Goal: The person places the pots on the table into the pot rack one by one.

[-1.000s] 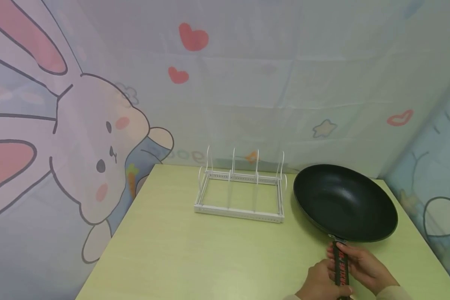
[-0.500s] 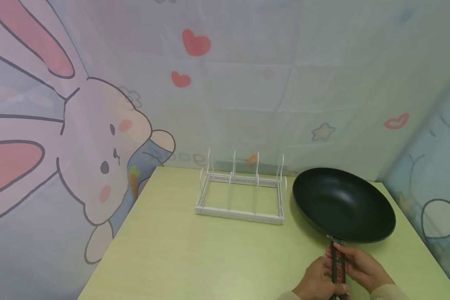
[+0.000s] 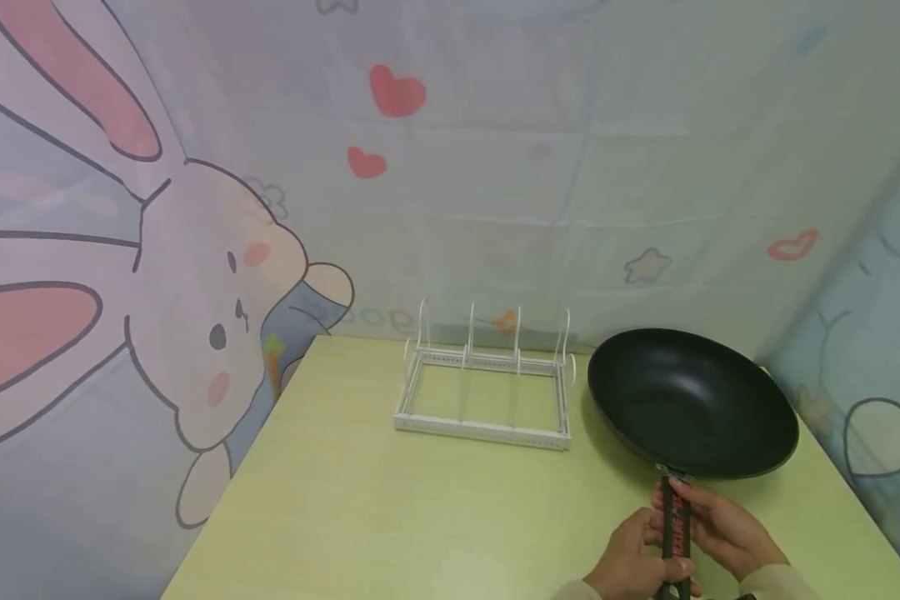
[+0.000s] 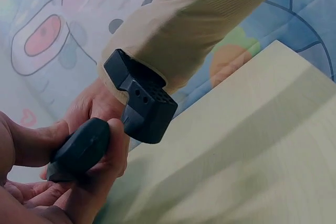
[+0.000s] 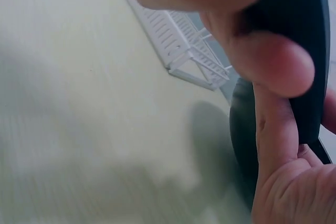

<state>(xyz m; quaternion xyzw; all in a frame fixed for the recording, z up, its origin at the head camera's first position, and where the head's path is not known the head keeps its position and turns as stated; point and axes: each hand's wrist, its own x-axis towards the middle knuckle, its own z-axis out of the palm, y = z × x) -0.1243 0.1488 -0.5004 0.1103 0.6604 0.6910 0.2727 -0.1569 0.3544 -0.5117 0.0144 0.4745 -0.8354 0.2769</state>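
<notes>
**Listener:** What did the scene look like, from the left across?

**Operator:** Behind everything I saw a pastel cartoon backdrop with a big white rabbit on the left and red hearts higher up. Below it was a pale green table. Toward the back of the table, near the middle, stood a white wire rack with thin upright dividers, nothing in its slots.

**Listener:** And to the right of the rack?

**Operator:** Just beside the rack I saw a black frying pan, its bowl facing up and its handle pointing back toward me, black with red lettering. The rack and the pan did not appear to touch.

**Listener:** Where were your hands?

**Operator:** Both were on that handle, at the lower right of the head view. My left hand was on its left side, fingers curled round it with the thumb on top. My right hand was on its right side, fingers wrapped round it nearer the pan. The left wrist view showed the dark handle end gripped between both hands, next to a beige sleeve. The right wrist view was very close and blurred, but I could make out a thumb pressed against the black handle.
</notes>
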